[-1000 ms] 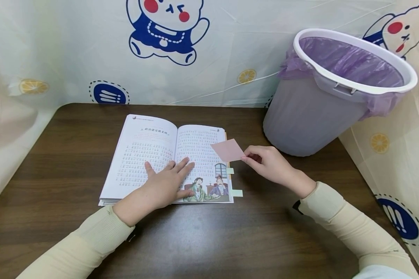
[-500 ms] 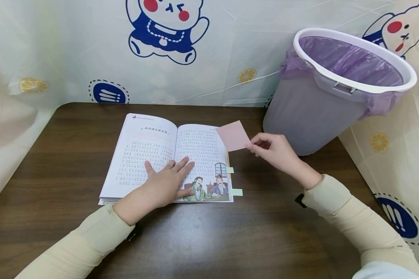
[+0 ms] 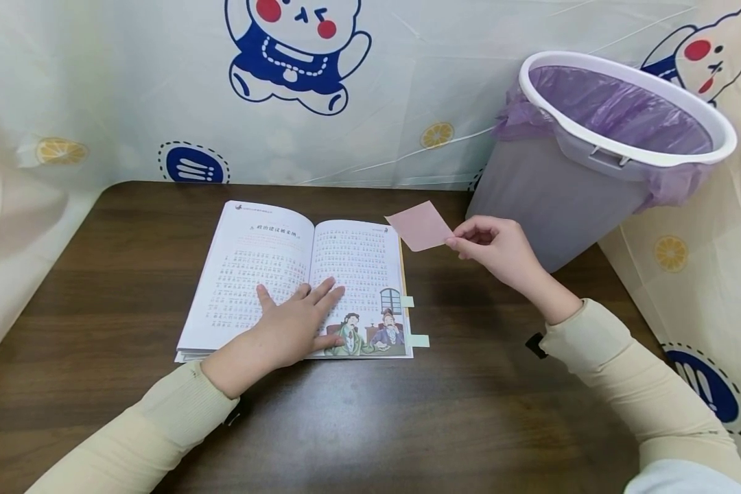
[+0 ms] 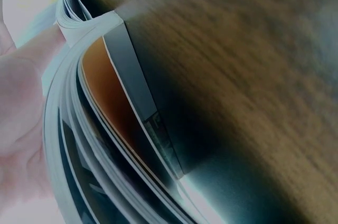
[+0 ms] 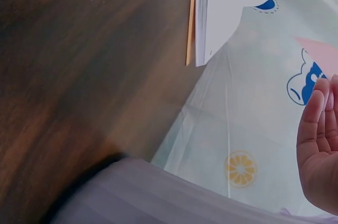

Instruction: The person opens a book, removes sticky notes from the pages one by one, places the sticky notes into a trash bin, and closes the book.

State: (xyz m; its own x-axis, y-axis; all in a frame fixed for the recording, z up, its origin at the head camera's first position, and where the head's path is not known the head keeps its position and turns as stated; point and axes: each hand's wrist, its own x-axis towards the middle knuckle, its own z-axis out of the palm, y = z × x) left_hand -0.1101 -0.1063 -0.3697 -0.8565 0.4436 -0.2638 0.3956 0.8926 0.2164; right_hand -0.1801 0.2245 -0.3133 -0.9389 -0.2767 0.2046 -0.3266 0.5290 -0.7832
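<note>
An open book [image 3: 265, 274] with printed text lies on the table, a picture of two seated figures at the foot of its right page. My left hand [image 3: 284, 333] rests on it with fingers spread across the middle fold. Two pale green sticky tabs [image 3: 419, 341] stick out from the right page edge. My right hand [image 3: 497, 250] pinches a pink sticky note [image 3: 420, 226] by one corner, just beyond the book's upper right corner. In the right wrist view the fingers [image 5: 315, 108] and part of the pink paper show. The left wrist view catches the book's page edges [image 4: 95, 145] close up.
A grey wastebasket [image 3: 531, 199] with a purple liner [image 3: 617, 110] stands at the right rear, close beyond my right hand. A patterned curtain [image 3: 395, 89] hangs behind the brown wooden table [image 3: 346, 425] and along its sides.
My right hand has moved up and to the right with the pink sticky note, away from the book's right page toward the wastebasket. My left hand has stayed in place on the book.
</note>
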